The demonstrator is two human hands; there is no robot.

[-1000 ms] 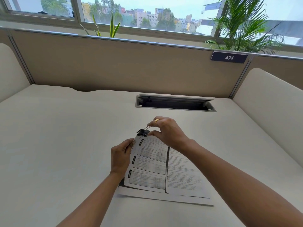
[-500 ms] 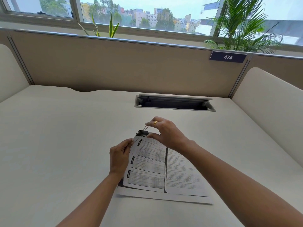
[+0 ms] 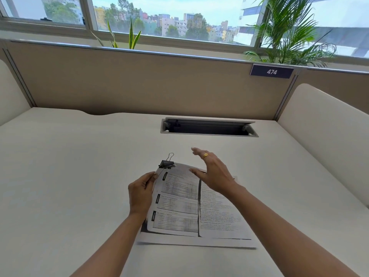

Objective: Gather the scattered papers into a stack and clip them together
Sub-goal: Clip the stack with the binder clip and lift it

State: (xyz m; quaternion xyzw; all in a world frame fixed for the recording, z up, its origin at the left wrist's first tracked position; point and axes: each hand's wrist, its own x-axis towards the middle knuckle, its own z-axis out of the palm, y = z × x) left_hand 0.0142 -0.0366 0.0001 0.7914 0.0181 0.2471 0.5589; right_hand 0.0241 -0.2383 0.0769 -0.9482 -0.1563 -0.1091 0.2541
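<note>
A stack of printed papers (image 3: 179,204) lies on the white desk (image 3: 79,176) in front of me. A black binder clip (image 3: 166,163) sits clamped on the stack's far left corner, one wire handle standing up. My left hand (image 3: 140,193) pinches the left edge of the stack just below the clip. Above the stack's upper right part hovers my right hand (image 3: 211,174), fingers spread and straight, holding nothing. It is clear of the clip and wears a gold ring.
A rectangular cable slot (image 3: 207,128) is cut into the desk behind the papers. Beige partition panels (image 3: 139,84) wall in the back and both sides, with a sign reading 474 (image 3: 272,71). Plants (image 3: 289,37) stand at the window beyond.
My right hand let go of the clip's handle and lifted away to the right, opening its fingers. The clip stays on the stack's corner. My left hand keeps its hold.
</note>
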